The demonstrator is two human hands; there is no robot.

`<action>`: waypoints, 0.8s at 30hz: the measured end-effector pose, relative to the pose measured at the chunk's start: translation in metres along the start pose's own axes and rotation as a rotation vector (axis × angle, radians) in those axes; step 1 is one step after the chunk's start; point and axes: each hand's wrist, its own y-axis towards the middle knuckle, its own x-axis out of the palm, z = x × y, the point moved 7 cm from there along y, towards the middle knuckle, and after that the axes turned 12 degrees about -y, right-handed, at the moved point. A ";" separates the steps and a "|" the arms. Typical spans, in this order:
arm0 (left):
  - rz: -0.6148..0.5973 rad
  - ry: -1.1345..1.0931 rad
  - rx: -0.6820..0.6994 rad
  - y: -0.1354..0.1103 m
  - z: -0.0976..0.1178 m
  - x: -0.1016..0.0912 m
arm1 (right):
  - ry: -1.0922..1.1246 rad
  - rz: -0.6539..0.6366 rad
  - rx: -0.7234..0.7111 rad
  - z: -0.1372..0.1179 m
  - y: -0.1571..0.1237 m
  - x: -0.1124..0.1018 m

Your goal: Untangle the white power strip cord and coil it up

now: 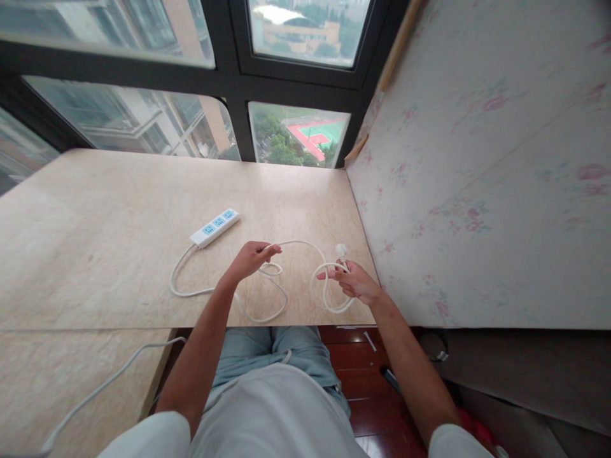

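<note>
A white power strip [214,229] with blue socket faces lies on the tabletop, left of my hands. Its white cord [277,312] curves from the strip's near end under my left forearm and loops on the table between my hands. My left hand [255,259] is closed on a stretch of this cord, pinching it between thumb and fingers. Several coils of the cord hang around the fingers of my right hand [351,280], which is closed on them. The white plug [341,250] sticks up just above my right hand.
The beige tabletop [119,210] runs to a dark-framed window [296,83] at the back. A floral-patterned wall [477,159] borders it on the right. Another cable [109,376] lies across the lower surface at the near left. Reddish wood floor [372,407] shows below.
</note>
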 end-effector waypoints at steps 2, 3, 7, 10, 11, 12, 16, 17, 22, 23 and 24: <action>0.021 0.153 -0.028 -0.003 -0.008 -0.003 | -0.009 0.001 0.005 -0.002 -0.002 0.000; 0.052 0.232 0.000 -0.006 -0.006 -0.003 | -0.018 0.000 0.010 -0.002 -0.003 0.000; 0.208 0.476 0.324 -0.020 0.042 0.012 | -0.087 -0.033 0.025 -0.009 -0.005 0.006; -0.079 0.334 0.544 -0.026 0.084 0.056 | -0.176 -0.056 0.035 -0.017 -0.006 0.011; -0.195 0.264 0.570 -0.026 0.093 0.070 | -0.204 -0.054 0.039 -0.020 -0.007 0.011; -0.276 0.203 0.583 -0.026 0.100 0.080 | -0.229 -0.048 0.044 -0.023 -0.009 0.012; -0.345 0.118 0.505 -0.019 0.096 0.092 | -0.289 -0.022 0.038 -0.034 -0.016 0.006; -0.336 0.125 0.482 -0.017 0.091 0.092 | -0.296 -0.021 0.032 -0.036 -0.019 0.004; -0.421 0.168 0.376 -0.025 0.067 0.097 | -0.421 -0.062 0.019 -0.044 -0.022 -0.003; -0.456 0.196 0.345 -0.027 0.063 0.101 | -0.472 -0.072 0.008 -0.047 -0.021 -0.003; -0.484 0.235 0.316 -0.029 0.059 0.105 | -0.526 -0.073 -0.014 -0.050 -0.019 -0.004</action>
